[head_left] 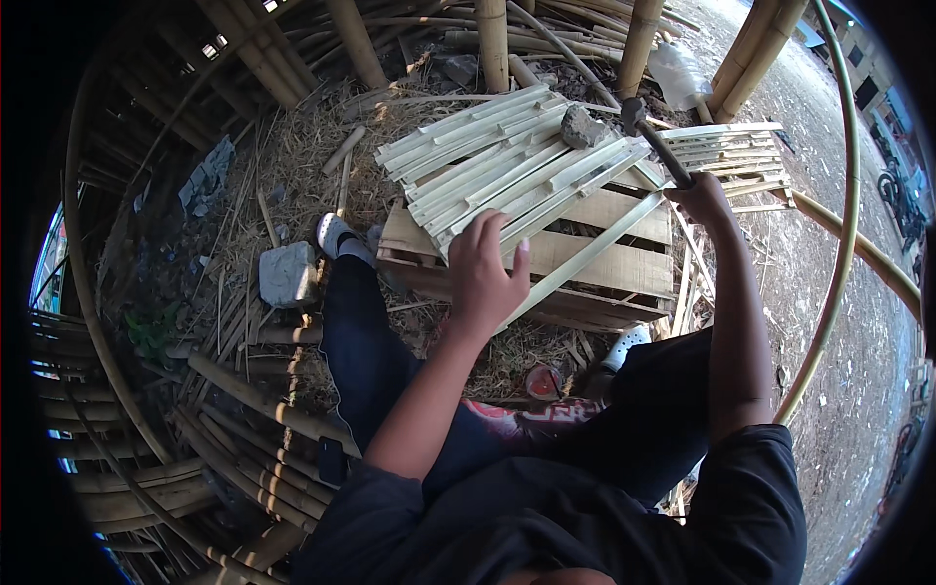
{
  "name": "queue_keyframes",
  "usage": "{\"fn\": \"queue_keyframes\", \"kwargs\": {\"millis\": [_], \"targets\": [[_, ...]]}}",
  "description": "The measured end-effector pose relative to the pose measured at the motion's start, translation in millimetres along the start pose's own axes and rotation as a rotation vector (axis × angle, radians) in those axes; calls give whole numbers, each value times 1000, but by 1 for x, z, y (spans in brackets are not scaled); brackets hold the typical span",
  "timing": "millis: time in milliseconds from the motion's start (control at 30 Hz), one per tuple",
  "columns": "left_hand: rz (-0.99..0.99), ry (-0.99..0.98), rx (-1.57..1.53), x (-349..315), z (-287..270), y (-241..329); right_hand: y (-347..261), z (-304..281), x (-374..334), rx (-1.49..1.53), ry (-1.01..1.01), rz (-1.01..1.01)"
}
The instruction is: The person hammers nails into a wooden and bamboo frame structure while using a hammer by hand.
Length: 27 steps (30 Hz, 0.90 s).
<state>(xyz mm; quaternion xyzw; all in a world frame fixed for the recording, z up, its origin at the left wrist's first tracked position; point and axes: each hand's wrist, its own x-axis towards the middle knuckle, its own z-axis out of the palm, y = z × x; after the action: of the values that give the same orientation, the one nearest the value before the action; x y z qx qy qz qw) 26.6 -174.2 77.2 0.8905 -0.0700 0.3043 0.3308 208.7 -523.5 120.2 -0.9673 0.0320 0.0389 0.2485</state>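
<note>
My right hand (698, 201) is wrapped round the handle of a hammer (667, 154), whose dark head points up and away. A long pale bamboo strip (597, 249) slants across a wooden crate (624, 263), from near my right hand down past my left. My left hand (487, 278) hovers by the strip's near end, thumb and fingers apart, gripping nothing that I can see. Just beyond its fingertips lies a panel of split bamboo slats (487, 171) set side by side on the crate. A grey stone (582, 128) rests on the panel's far right part.
A smaller slat panel (726, 156) lies right of the hammer. A pale concrete block (289, 275) sits left of the crate. Bamboo posts (492, 44) stand behind, and a bent bamboo hoop (846, 195) curves at right. Bamboo poles (258, 409) pile up lower left; a plastic cup (544, 381) is near my feet.
</note>
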Motion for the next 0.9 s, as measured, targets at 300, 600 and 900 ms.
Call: {"fn": "queue_keyframes", "kwargs": {"millis": [300, 600, 900], "targets": [[-52, -426, 424, -55, 74, 26, -100, 11, -85, 281, -325, -35], [-220, -368, 621, -68, 103, -2, -129, 79, -123, 333, -535, -204], [-267, -322, 412, -70, 105, -5, -128, 104, -124, 223, -591, -572]]}}
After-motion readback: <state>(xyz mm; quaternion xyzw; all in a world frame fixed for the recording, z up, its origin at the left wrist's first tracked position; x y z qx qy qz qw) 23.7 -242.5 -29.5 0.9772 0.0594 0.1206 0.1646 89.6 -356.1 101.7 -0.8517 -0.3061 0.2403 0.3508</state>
